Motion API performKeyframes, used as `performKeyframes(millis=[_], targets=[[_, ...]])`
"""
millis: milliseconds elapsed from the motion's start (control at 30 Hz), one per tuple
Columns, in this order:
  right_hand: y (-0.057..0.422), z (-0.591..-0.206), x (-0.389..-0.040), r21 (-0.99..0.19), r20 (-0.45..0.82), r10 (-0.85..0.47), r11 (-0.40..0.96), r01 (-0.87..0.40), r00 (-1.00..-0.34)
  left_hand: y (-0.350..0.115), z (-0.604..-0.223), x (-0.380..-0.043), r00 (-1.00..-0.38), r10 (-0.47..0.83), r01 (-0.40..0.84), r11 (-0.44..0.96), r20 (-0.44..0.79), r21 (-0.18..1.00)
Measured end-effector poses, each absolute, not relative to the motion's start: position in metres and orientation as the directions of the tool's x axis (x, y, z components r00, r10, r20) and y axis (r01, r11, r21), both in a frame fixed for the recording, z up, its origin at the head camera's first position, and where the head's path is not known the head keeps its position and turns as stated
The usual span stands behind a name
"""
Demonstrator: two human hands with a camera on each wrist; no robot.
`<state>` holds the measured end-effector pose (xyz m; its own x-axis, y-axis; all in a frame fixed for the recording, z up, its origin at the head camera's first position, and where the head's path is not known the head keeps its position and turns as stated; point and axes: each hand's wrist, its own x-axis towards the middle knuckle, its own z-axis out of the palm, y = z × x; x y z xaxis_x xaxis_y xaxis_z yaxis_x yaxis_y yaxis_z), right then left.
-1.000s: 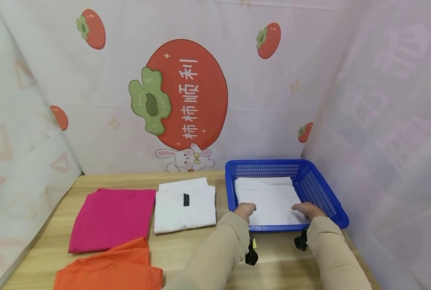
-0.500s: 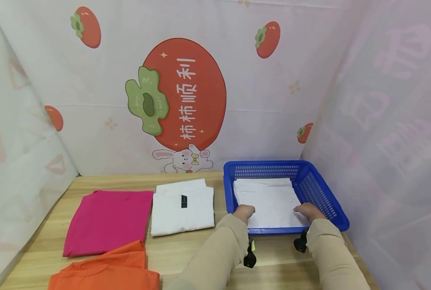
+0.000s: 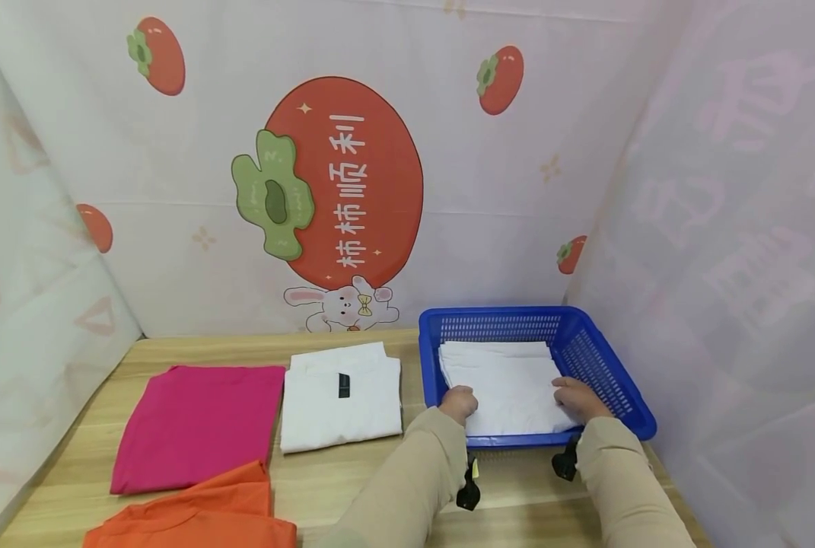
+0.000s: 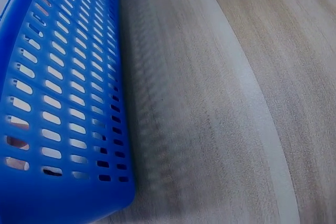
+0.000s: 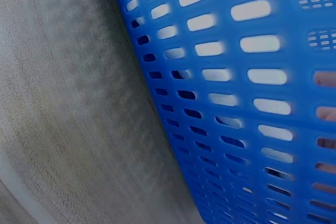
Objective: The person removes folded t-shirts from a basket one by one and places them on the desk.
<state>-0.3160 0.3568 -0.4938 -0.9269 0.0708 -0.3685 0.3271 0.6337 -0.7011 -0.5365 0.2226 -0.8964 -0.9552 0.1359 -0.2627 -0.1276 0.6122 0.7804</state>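
Inside the blue plastic basket (image 3: 622, 377), at the right of the table, lies a stack of folded white cloth (image 3: 506, 380). My left hand (image 3: 459, 403) grips the near left edge of the stack, with the thumb on top. At its right edge my right hand (image 3: 578, 397) holds on in the same way. The fingers under the cloth are hidden in the head view. In the left wrist view, the perforated basket wall (image 4: 63, 93) fills the left side. Skin shows through the holes of the basket wall (image 5: 299, 119) in the right wrist view.
Left of the basket sits a folded white shirt (image 3: 352, 418) with a black label. Farther left lie a folded magenta garment (image 3: 198, 426) and an orange shirt (image 3: 195, 529) at the front. Printed cloth walls (image 3: 503, 167) close in the wooden table (image 3: 352, 479).
The left thumb has bent downward at the cloth's edge, and the right thumb has shifted slightly up. The head view has turned a little; basket and garments stay in place.
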Motion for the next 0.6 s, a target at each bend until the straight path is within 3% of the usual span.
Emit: performKeyframes(millis=[100,267,500,600], targets=[[0.355,-0.492,-0.316,-0.696,-0.359,0.081,0.640,0.324,-0.930,0.209,-0.823,-0.493,-0.958,0.094,-0.205,0.441,-0.272,0.874],[0.353,-0.490,-0.314,-0.710,-0.366,0.120,0.606,0.360,-0.923,0.191,-0.723,-0.437,-0.981,0.061,-0.137,0.444,-0.183,0.886],[0.354,-0.491,-0.314,-0.751,-0.340,0.156,0.549,0.367,-0.927,0.186,-0.712,-0.432,-0.995,-0.011,-0.092,0.380,-0.095,0.920],[0.355,-0.491,-0.316,-0.755,-0.338,0.165,0.540,0.371,-0.927,0.175,-0.660,-0.408,-0.996,-0.024,-0.085,0.371,-0.082,0.925]])
